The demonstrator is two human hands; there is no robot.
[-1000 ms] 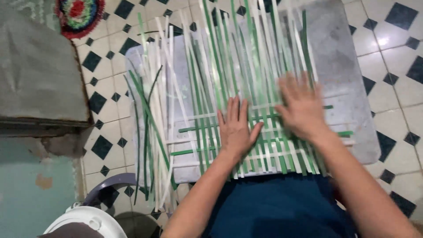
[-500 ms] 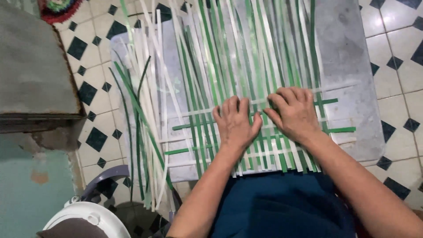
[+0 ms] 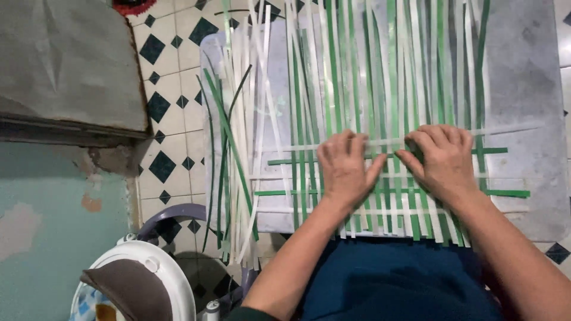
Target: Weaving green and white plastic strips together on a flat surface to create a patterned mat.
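A mat of green and white strips [image 3: 386, 89] lies on a grey board [image 3: 523, 89] in front of me. Long strips run away from me, and a few cross strips [image 3: 505, 193] are woven through them near my lap. My left hand [image 3: 344, 169] presses flat on the woven part, fingers curled at the topmost white cross strip [image 3: 505, 129]. My right hand [image 3: 443, 160] rests beside it on the same strip, fingertips bent down onto it. Whether either hand pinches the strip is unclear.
A loose bundle of green and white strips [image 3: 238, 148] lies at the board's left edge. A grey slab [image 3: 65, 65] sits at left above a teal wall. A white round object [image 3: 143, 279] and a chair frame [image 3: 172, 214] are at lower left on the tiled floor [image 3: 172, 95].
Both hands slid up the weave and curled their fingers at the topmost white cross strip. The view has shifted, so the board looks closer.
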